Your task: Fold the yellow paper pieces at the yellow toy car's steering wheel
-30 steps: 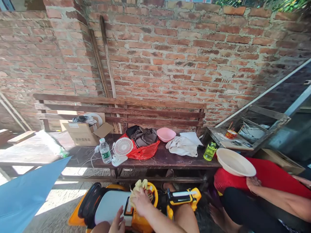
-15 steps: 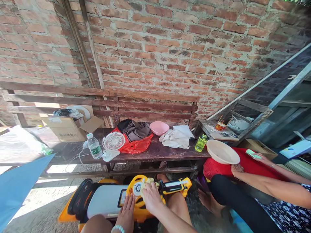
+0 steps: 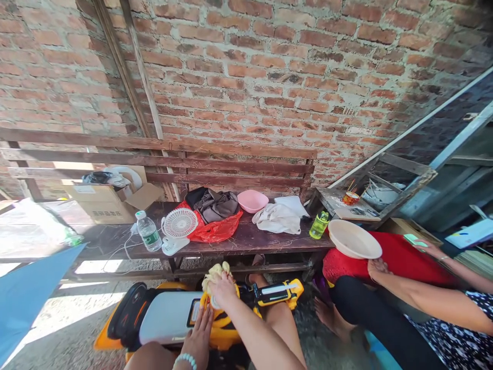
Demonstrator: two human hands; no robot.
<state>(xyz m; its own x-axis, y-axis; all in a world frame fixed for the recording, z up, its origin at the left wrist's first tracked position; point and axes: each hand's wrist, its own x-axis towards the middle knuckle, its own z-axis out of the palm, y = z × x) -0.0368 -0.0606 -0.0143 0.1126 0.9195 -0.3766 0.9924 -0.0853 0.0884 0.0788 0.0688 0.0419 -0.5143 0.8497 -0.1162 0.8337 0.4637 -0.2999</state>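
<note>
The right hand (image 3: pixel 223 290) is closed around a crumpled yellow cloth (image 3: pixel 215 275), its fingers curled over the cloth, which bulges out above and beyond them. Hand and cloth press on the steering wheel (image 3: pixel 205 300) of a yellow-and-white toy car (image 3: pixel 169 318), most of the wheel hidden beneath them. The left hand (image 3: pixel 198 334), with a beaded bracelet (image 3: pixel 185 361) at the wrist, stays open, fingers spread and upright against the car's white body, not touching the cloth.

The car sits just in front of the bench (image 3: pixel 246 245). On the bench, from left to right, are a water bottle (image 3: pixel 148 231), a small fan (image 3: pixel 179 223), a red bag (image 3: pixel 215 231) with dark clothes (image 3: pixel 211 200) on it, a pink bowl (image 3: pixel 252 201), a white rag (image 3: pixel 276 218) and a green bottle (image 3: pixel 319 224). A cardboard box (image 3: pixel 98 205) stands at the bench's left end.

Right of the bench, a co-worker's hand (image 3: pixel 377 267) rests beside a tilted white basin (image 3: pixel 354 239) (it sits on something red (image 3: pixel 389 262)), and their other hand (image 3: pixel 421 247) holds a phone (image 3: pixel 410 239).
</note>
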